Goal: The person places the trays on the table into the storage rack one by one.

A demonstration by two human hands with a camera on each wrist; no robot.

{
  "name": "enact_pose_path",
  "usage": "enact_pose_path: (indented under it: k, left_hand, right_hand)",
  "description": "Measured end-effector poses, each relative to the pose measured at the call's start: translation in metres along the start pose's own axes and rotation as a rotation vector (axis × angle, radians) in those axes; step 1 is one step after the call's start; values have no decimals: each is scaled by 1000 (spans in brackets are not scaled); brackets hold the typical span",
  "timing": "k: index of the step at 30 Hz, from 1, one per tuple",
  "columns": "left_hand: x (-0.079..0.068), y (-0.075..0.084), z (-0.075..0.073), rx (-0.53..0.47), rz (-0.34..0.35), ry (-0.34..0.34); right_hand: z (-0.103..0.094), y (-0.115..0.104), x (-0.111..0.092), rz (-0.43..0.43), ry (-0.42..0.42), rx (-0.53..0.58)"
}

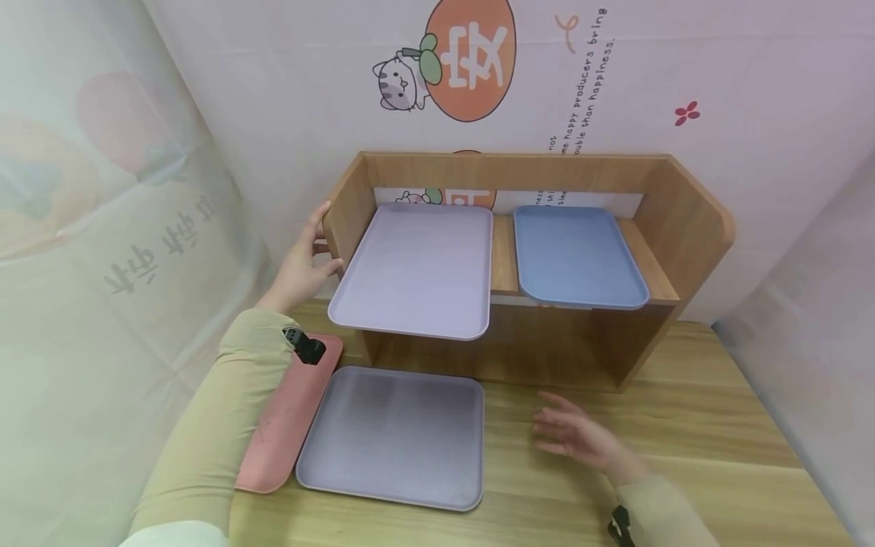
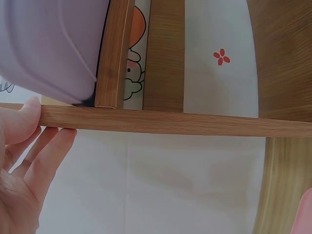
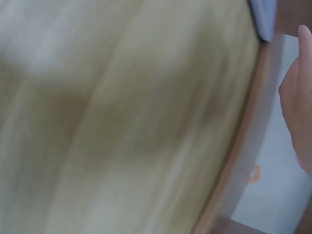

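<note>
A wooden two-tier shelf (image 1: 690, 205) stands on the table. My left hand (image 1: 301, 266) grips the front edge of its left side panel (image 2: 170, 124), thumb on the inner side and fingers on the outer side. Just beside that hand, a lavender tray (image 1: 424, 266) lies on the upper tier, its front end jutting past the board. To its right, a blue tray (image 1: 577, 254) lies on the same tier, also overhanging the front. My right hand (image 1: 574, 434), blurred, is over the table in front of the shelf, fingers loosely extended and holding nothing.
A greyish-purple tray (image 1: 396, 441) lies on the wooden table (image 1: 697, 456) in front of the shelf. Left of it, a pink tray (image 1: 290, 425) is partly covered by my left sleeve. Printed cloth (image 1: 287, 99) hangs behind and at both sides.
</note>
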State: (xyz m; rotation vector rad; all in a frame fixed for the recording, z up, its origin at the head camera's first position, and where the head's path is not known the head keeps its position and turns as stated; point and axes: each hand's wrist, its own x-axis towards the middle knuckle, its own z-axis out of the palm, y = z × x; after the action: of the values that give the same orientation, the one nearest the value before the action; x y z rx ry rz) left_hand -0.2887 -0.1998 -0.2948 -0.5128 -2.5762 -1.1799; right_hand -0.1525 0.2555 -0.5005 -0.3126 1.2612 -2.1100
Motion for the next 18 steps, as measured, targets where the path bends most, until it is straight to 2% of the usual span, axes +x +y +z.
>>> enact_pose_path:
  k: [3,6,14,18]
  left_hand:
    - [0,0,0,2,1,-2]
    - [1,0,0,6,3,-9]
    - [1,0,0,0,-11,-7]
    - [0,0,0,4,-4,-3]
  right_hand:
    - [-3,11,6,-6,-33,4]
    - [-4,18,10,4,-29,-2]
    - [5,26,20,65,111,-66]
    - [9,33,32,97,160,-148]
